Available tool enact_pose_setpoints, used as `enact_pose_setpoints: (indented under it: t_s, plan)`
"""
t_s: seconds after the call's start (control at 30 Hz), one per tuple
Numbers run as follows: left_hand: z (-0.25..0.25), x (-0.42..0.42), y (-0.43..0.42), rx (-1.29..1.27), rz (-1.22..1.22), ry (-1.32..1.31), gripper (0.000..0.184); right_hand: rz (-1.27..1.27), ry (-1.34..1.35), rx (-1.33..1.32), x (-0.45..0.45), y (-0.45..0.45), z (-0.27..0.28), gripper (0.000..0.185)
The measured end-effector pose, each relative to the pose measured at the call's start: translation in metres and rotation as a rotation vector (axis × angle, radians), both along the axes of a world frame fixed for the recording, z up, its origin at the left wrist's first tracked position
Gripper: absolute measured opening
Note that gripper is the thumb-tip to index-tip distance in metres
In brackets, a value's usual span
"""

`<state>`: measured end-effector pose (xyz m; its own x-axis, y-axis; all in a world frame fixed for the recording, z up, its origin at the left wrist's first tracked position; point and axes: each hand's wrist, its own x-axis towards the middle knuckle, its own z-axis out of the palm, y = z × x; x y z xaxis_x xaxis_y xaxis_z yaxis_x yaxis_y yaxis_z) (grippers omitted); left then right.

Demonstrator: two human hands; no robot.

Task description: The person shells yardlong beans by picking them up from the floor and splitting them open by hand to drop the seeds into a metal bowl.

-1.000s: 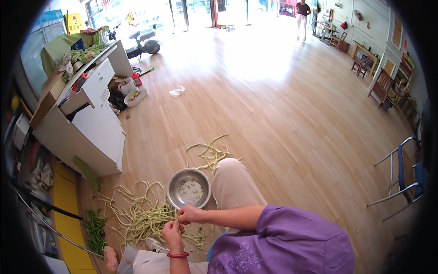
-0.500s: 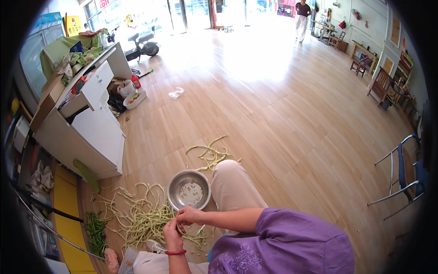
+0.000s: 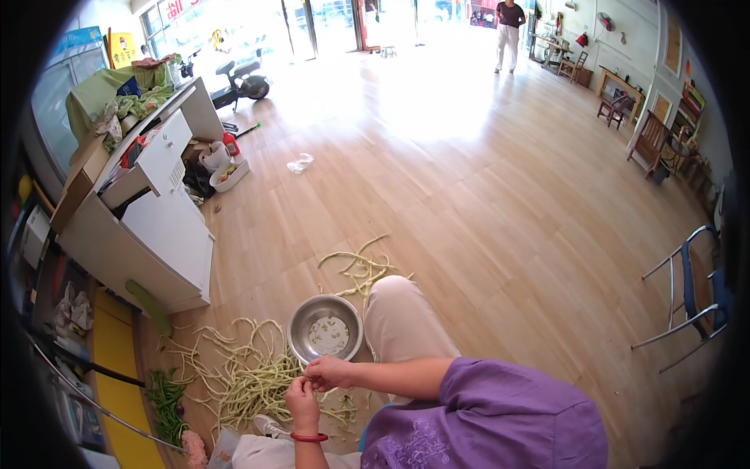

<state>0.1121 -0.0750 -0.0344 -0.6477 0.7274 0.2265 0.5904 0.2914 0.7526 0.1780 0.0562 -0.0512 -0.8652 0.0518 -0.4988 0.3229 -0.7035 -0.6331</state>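
Observation:
My left hand [image 3: 301, 397], with a red bracelet at its wrist, is closed in a pinch just below the metal bowl. Its fingertips meet those of my right hand [image 3: 328, 373], also pinched. What they hold between them is too small to make out. Small pale green pieces lie in the bottom of the metal bowl [image 3: 294, 328]. Left of my hands, a pile of long green beans [image 3: 254, 387] spreads over the floor. A few more long beans [image 3: 363, 270] lie beyond the bowl, near my raised knee.
Green peppers [image 3: 164, 399] and a long green gourd [image 3: 148, 306] lie at the left, by a white cabinet [image 3: 168, 242]. A blue chair [image 3: 691, 289] stands at the right. Far off, a person [image 3: 509, 35] stands near the doorway. A plastic bag [image 3: 300, 162] lies on the floor.
The view has shifted slightly. The far person has moved a little to the left. Both my hands remain pinched together below the bowl, with small finger movements.

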Motion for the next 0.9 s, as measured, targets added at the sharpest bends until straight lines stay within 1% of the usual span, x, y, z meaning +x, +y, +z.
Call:
enact_pose_setpoints:
  t_s: [0.07, 0.1, 0.2, 0.27, 0.3, 0.33, 0.43, 0.47, 0.57, 0.6, 0.63, 0.67, 0.7, 0.73, 0.83, 0.87, 0.9]
  plan:
    - [-0.019, -0.006, -0.002, 0.01, 0.013, -0.091, 0.009, -0.001, 0.024, -0.013, -0.002, 0.0, -0.007, 0.01]
    - [-0.012, -0.004, -0.001, 0.016, 0.021, -0.137, 0.01, 0.007, 0.042, 0.004, -0.002, 0.002, -0.006, 0.01]
    - [0.015, 0.001, -0.002, 0.133, 0.043, -0.704, 0.019, -0.008, 0.088, -0.017, -0.005, 0.007, -0.004, 0.009]
    - [0.021, 0.004, 0.0, 0.225, 0.013, -0.799, 0.029, -0.02, 0.133, -0.082, -0.012, 0.013, -0.009, 0.009]
    - [0.021, 0.005, -0.001, 0.271, 0.001, -0.844, 0.033, -0.026, 0.134, -0.074, -0.012, 0.014, -0.008, 0.008]
    - [0.013, 0.003, -0.003, 0.268, -0.014, -0.802, 0.035, -0.032, 0.137, -0.068, -0.012, 0.017, -0.006, 0.008]
    - [0.001, -0.004, -0.003, 0.184, 0.05, -0.683, 0.025, -0.084, 0.132, -0.08, -0.014, 0.018, -0.004, 0.007]
    - [-0.001, -0.005, -0.004, 0.14, 0.06, -0.668, 0.015, -0.106, 0.126, -0.09, -0.013, 0.016, -0.004, 0.006]
    - [-0.006, -0.006, -0.002, 0.159, 0.047, -0.772, 0.009, -0.126, 0.142, -0.088, -0.011, 0.019, 0.002, 0.005]
    - [-0.006, -0.007, -0.003, 0.125, 0.046, -0.762, 0.006, -0.135, 0.166, -0.036, -0.012, 0.02, 0.001, 0.006]
    - [0.001, -0.007, -0.003, 0.112, 0.05, -0.792, 0.007, -0.131, 0.188, 0.037, -0.011, 0.023, 0.005, 0.007]
    - [0.009, -0.007, -0.004, 0.06, 0.082, -0.744, 0.01, -0.152, 0.178, 0.175, -0.013, 0.024, 0.004, 0.007]
    - [0.006, -0.006, -0.005, 0.09, 0.175, -0.764, 0.013, -0.172, 0.127, 0.23, -0.011, 0.026, 0.012, 0.009]
    - [0.011, -0.008, -0.007, 0.109, 0.245, -0.783, 0.013, -0.206, 0.11, 0.288, -0.017, 0.031, -0.001, 0.014]
    - [0.011, -0.02, -0.016, 0.191, 0.288, -0.986, 0.015, -0.332, 0.084, 0.546, -0.037, 0.051, -0.027, 0.019]
    - [0.015, -0.02, -0.017, 0.242, 0.287, -1.033, 0.016, -0.368, 0.066, 0.659, -0.045, 0.06, -0.034, 0.022]
    - [0.02, -0.021, -0.018, 0.257, 0.29, -1.08, 0.018, -0.337, 0.012, 0.83, -0.052, 0.072, -0.04, 0.025]
